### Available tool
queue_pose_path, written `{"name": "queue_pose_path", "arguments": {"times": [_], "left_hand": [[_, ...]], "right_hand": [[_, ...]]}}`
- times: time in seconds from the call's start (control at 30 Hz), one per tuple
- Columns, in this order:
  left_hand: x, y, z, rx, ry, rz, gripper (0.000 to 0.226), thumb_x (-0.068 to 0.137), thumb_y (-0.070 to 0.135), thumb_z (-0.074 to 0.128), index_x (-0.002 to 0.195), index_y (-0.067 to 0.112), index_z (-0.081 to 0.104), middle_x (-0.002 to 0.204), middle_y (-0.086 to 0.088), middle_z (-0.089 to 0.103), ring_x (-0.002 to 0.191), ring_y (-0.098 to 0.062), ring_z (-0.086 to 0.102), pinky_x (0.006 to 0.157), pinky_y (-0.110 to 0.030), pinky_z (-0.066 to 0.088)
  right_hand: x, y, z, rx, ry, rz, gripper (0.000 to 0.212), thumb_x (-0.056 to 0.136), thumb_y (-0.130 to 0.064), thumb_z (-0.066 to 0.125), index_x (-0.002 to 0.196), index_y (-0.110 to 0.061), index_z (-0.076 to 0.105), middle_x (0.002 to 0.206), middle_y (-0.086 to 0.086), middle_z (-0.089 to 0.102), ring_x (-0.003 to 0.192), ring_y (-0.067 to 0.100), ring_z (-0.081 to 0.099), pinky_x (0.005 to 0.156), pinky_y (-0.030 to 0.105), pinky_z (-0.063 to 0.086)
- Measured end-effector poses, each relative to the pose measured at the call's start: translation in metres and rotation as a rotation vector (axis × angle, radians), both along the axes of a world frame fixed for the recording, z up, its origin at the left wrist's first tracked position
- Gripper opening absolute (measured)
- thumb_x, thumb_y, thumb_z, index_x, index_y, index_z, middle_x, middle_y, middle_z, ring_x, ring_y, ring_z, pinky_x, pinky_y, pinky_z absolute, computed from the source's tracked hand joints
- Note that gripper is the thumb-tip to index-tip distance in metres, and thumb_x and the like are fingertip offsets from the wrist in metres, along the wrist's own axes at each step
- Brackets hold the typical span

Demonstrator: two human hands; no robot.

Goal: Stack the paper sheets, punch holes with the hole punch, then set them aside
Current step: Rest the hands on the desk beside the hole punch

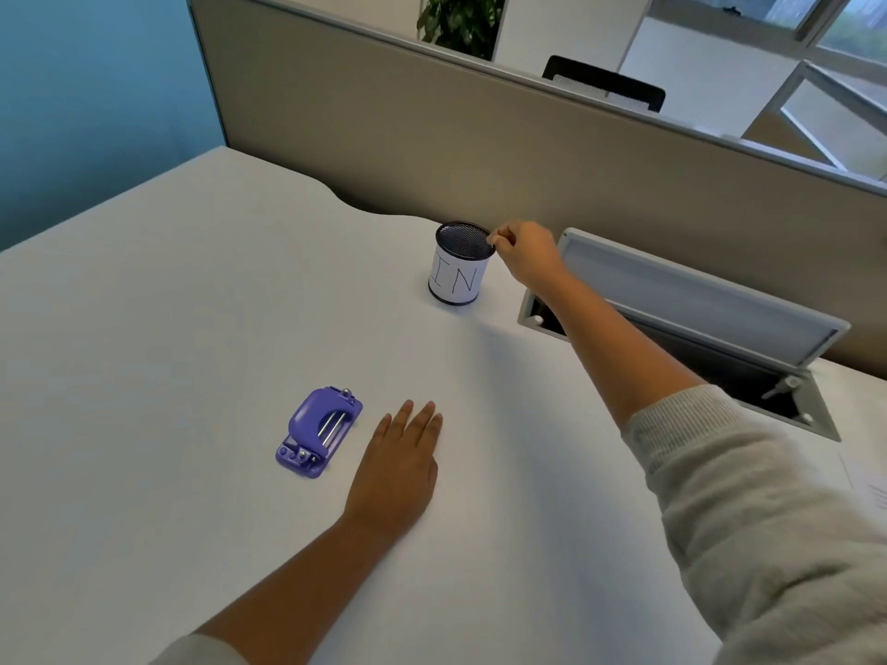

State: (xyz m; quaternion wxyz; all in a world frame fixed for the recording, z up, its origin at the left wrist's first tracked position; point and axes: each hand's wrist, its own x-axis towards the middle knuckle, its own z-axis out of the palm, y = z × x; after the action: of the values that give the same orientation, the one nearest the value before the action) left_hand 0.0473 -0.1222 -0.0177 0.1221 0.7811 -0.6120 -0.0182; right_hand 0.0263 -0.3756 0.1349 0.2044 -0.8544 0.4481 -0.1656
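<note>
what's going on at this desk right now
A person is at a white desk. Their right hand reaches out to a black mesh cup labelled "IN", fingertips pinched at its rim. Their left hand lies flat on the desk beside a purple hole punch, not touching it. A sliver of paper shows at the right edge. No punching is under way.

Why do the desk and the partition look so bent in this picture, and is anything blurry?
Head view: wide-angle lens bows the partition and desk edges; soft even light, faint shadows; hole punch and mesh cup look sharp; the sleeve near the edge looks soft.
</note>
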Motion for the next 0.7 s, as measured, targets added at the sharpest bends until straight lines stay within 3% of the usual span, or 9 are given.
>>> {"name": "queue_pose_path", "arguments": {"times": [0.1,0.17,0.43,0.57,0.7], "left_hand": [[0.0,0.001,0.0,0.01,-0.018,0.006,0.05,0.078,0.02,0.03,0.116,0.011,0.062,0.123,-0.004,0.063,0.115,-0.026,0.058,0.092,-0.043,0.049],[-0.001,0.001,0.001,0.025,-0.022,0.006,0.05,0.078,0.02,0.029,0.115,0.011,0.062,0.123,-0.005,0.063,0.115,-0.026,0.059,0.092,-0.043,0.049],[0.0,0.002,0.003,0.041,-0.012,0.013,0.051,0.078,0.019,0.028,0.116,0.008,0.061,0.123,-0.008,0.063,0.115,-0.029,0.058,0.092,-0.045,0.048],[-0.002,0.001,0.0,-0.001,0.07,-0.005,0.053,0.084,0.016,0.027,0.133,0.007,0.044,0.143,-0.008,0.044,0.135,-0.03,0.036,0.11,-0.044,0.027],[-0.001,0.001,-0.003,0.002,0.072,-0.001,0.057,0.085,0.021,0.017,0.138,0.009,0.036,0.149,-0.007,0.034,0.14,-0.027,0.025,0.114,-0.042,0.018]], "right_hand": [[-0.032,0.034,-0.007,-0.002,0.03,0.048,0.024,0.093,-0.022,0.049,0.107,-0.008,0.063,0.1,0.007,0.063,0.081,0.016,0.052,0.064,0.026,0.044],[-0.057,0.059,-0.017,0.064,0.058,0.062,0.023,0.092,-0.022,0.052,0.108,-0.009,0.062,0.099,0.005,0.062,0.082,0.016,0.054,0.072,0.027,0.049],[-0.152,0.166,-0.064,0.323,0.17,0.045,0.015,0.087,-0.02,0.059,0.098,-0.011,0.067,0.093,-0.002,0.061,0.083,0.011,0.055,0.073,0.02,0.042],[-0.179,0.199,-0.09,0.368,0.22,0.019,0.012,0.086,-0.017,0.06,0.092,-0.011,0.068,0.095,0.001,0.067,0.081,0.01,0.057,0.07,0.016,0.042],[-0.183,0.226,-0.102,0.293,0.165,-0.062,0.014,0.085,-0.02,0.059,0.094,-0.012,0.067,0.091,-0.003,0.063,0.081,0.011,0.059,0.072,0.018,0.045]]}}
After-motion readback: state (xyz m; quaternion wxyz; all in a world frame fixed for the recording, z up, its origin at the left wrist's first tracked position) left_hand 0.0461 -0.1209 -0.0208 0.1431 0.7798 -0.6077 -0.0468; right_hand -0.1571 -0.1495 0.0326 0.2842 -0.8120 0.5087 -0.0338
